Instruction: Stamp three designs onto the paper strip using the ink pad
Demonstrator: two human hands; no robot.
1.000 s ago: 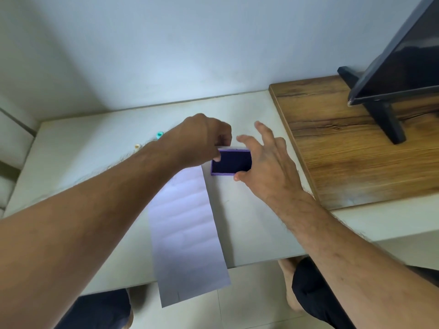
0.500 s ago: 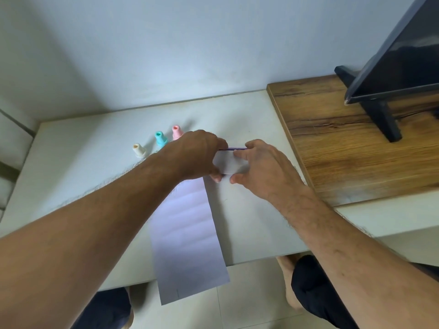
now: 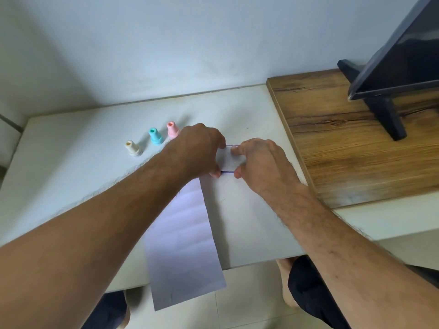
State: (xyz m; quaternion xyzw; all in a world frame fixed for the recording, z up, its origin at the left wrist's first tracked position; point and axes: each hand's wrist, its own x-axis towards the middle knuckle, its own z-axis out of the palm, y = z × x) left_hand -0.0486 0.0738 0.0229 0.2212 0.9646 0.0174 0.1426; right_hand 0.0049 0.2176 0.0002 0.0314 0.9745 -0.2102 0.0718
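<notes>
The ink pad (image 3: 227,159) lies on the white table, its pale lid down over the purple base. My left hand (image 3: 194,148) grips its left end and my right hand (image 3: 259,162) grips its right end. A long white paper strip (image 3: 183,236) runs from under my left hand toward me and hangs over the table's front edge. Three small stamps stand in a row to the left: cream (image 3: 133,148), teal (image 3: 155,136) and pink (image 3: 172,129).
The white table (image 3: 71,162) meets a wall at the back. A raised wooden board (image 3: 356,143) borders it on the right and carries a dark monitor on a stand (image 3: 389,115). My knees and the tiled floor show below the front edge.
One second ago the ink pad was open with its purple surface showing. The lid has come down over it, and both hands now press on its ends. The three stamps have come into sight.
</notes>
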